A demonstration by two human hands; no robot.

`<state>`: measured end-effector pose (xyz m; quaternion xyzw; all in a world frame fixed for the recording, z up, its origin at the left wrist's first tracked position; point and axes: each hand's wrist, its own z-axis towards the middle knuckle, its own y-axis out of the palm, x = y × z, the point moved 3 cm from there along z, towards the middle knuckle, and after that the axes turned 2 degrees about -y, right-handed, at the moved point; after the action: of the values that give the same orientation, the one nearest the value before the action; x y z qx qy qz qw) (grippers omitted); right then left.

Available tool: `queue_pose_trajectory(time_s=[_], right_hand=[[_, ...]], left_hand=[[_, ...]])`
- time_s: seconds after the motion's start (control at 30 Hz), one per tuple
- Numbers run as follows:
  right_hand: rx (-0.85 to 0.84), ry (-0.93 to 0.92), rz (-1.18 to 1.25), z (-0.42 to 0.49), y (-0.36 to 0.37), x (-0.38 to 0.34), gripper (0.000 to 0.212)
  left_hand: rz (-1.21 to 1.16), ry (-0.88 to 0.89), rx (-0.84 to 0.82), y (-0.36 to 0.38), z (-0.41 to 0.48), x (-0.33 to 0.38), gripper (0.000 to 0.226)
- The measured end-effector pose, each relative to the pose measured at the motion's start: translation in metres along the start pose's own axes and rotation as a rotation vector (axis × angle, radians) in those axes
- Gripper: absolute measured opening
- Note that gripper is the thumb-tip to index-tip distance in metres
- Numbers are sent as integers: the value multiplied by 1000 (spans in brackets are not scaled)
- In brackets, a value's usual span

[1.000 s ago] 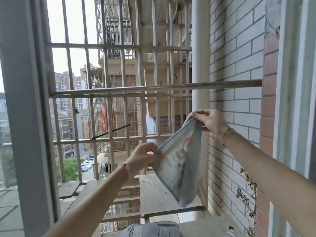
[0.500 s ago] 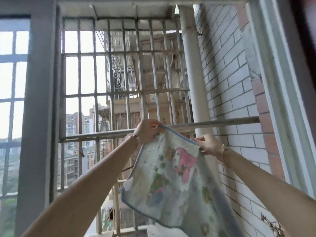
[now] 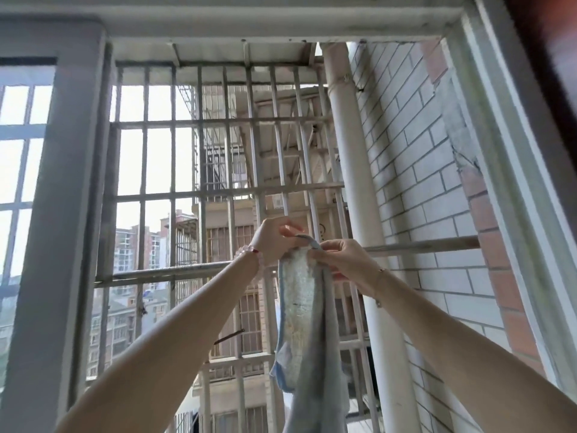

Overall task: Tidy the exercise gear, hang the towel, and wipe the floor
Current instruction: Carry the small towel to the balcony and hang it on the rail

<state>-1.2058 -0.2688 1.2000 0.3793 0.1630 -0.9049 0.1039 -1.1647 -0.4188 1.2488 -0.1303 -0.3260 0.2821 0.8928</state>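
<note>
A pale towel (image 3: 301, 310) with a blue edge hangs bunched and narrow in front of the horizontal metal rail (image 3: 175, 271). Both arms reach out through the open window. My left hand (image 3: 274, 240) pinches the towel's top edge at rail height. My right hand (image 3: 342, 260) grips the same top edge just to the right, the two hands almost touching. The towel's lower part drops out of view at the bottom. Whether the towel lies over the rail cannot be told.
A steel security cage (image 3: 218, 189) of vertical and horizontal bars encloses the space outside. A white drainpipe (image 3: 359, 195) runs down beside the white and red brick wall (image 3: 431, 182). The grey window frame (image 3: 59, 214) stands at the left.
The towel, held spread wide half a second ago, is now gathered into a narrow hanging strip. Both hands have come together at its top by the rail. My view has tilted upward.
</note>
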Motion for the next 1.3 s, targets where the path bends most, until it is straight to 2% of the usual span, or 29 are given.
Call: queue_pose_trajectory(time_s=[0.1, 0.2, 0.33, 0.5, 0.67, 0.77, 1.0, 1.1, 1.2, 1.3], right_hand=[[32, -27, -13, 4, 7, -2, 28], [47, -3, 13, 6, 14, -1, 34], [63, 32, 63, 7, 16, 1, 35], [104, 70, 62, 9, 4, 0, 30], [174, 105, 93, 8, -15, -2, 25], [218, 137, 64, 9, -29, -4, 28], [271, 152, -2, 9, -61, -7, 9], [294, 136, -40, 16, -70, -7, 10], [375, 101, -58, 29, -79, -8, 13], [418, 79, -78, 47, -90, -3, 15]], left_hand=[[-49, -40, -1, -6, -8, -9, 21], [-136, -133, -43, -9, -22, -24, 23], [-350, -362, -300, 2, -59, -68, 42], [-267, -489, -541, 31, -103, -121, 45], [-294, -506, -539, 23, -110, -135, 39], [-271, -496, -459, 8, -100, -133, 33], [-270, -382, -31, -47, -51, -106, 26], [-149, -298, 85, -56, -23, -94, 7], [21, -188, 167, -56, 8, -89, 13], [116, -135, 243, -51, 38, -93, 7]])
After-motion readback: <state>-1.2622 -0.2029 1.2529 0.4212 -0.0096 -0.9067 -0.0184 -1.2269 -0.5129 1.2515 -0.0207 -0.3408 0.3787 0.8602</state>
